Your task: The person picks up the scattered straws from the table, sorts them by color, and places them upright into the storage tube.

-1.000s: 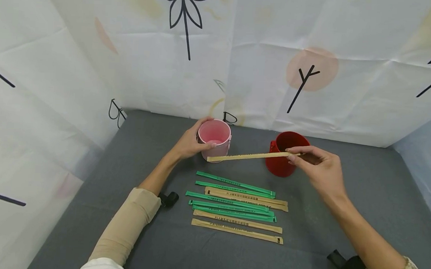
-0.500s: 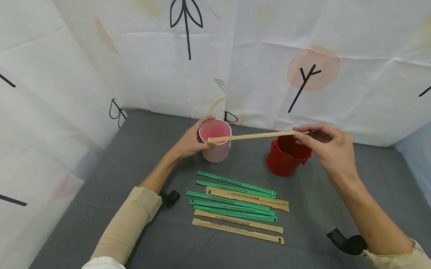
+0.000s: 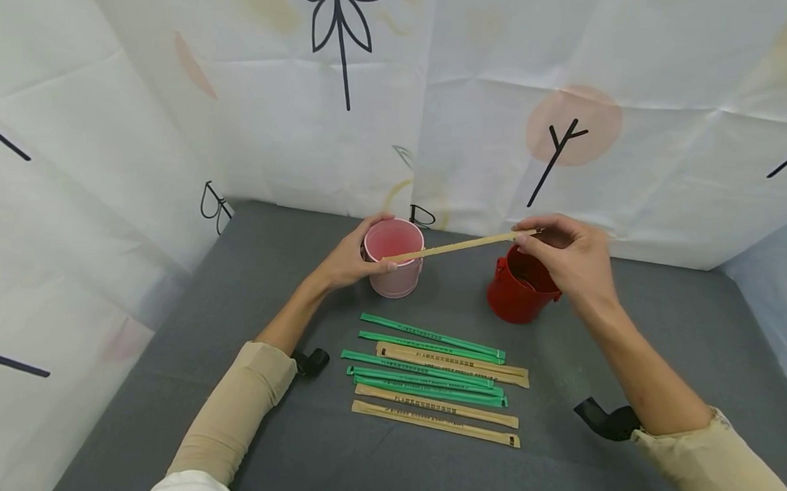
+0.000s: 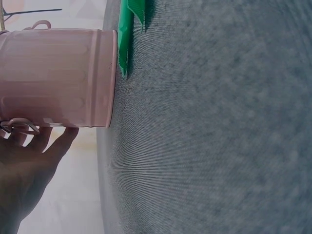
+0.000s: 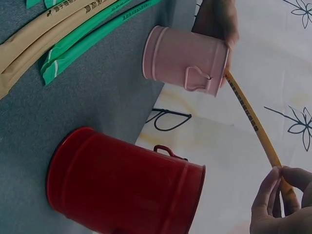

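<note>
My left hand (image 3: 348, 262) grips the small pink bucket (image 3: 395, 282), thumb across the near side of its rim and fingers behind it. The bucket stands upright on the grey cloth. Above the red bucket (image 3: 515, 298), my right hand (image 3: 574, 261) pinches one end of a tan paper-wrapped straw (image 3: 462, 245) between thumb and fingers. Its far end slants down to the left and reaches the pink bucket's rim, close to my left thumb. In the right wrist view the wrapped straw (image 5: 248, 113) shows dark print, its tip right at the pink bucket's (image 5: 187, 61) mouth.
Several green wrapped straws (image 3: 421, 362) and tan wrapped straws (image 3: 435, 423) lie roughly parallel in front of the buckets. A printed white curtain (image 3: 476, 154) hangs behind the table's far edge. A black strap hangs at each forearm.
My right hand has risen, then shifted left, bringing the tan wrapped straw from in front of the pink bucket up to its rim. My left hand stays on the pink bucket.
</note>
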The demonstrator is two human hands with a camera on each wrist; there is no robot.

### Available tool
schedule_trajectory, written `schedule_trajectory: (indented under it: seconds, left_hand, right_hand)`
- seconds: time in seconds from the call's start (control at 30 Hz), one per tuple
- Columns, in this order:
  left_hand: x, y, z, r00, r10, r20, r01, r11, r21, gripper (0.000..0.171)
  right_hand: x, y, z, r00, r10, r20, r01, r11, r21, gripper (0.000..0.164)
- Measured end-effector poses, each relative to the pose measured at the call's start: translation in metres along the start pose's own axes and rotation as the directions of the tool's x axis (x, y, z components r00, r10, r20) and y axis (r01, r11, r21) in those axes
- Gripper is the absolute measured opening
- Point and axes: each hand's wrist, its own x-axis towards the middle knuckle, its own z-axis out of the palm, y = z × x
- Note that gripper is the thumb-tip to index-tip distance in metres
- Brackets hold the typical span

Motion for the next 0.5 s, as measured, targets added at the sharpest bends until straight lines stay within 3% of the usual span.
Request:
schedule_trajectory:
  seconds: [0.1,0.27,0.5]
  left_hand:
    - [-0.003,0.014,0.001,1.000,0.006,0.010,-0.005,1.000,-0.019,0.082]
    - [-0.004,0.016,0.001,1.000,0.015,0.010,-0.015,0.999,-0.033,0.082]
    - [-0.004,0.014,0.001,1.000,0.019,0.002,-0.019,0.999,-0.041,0.083]
  right_hand:
    - [0.003,0.001,0.005,1.000,0.011,0.008,-0.011,0.998,0.061,0.029]
    - [0.010,0.002,0.014,1.000,0.016,0.018,-0.019,0.979,0.201,0.030]
    - [0.015,0.008,0.026,0.999,-0.012,0.050,-0.001,0.968,0.249,0.027]
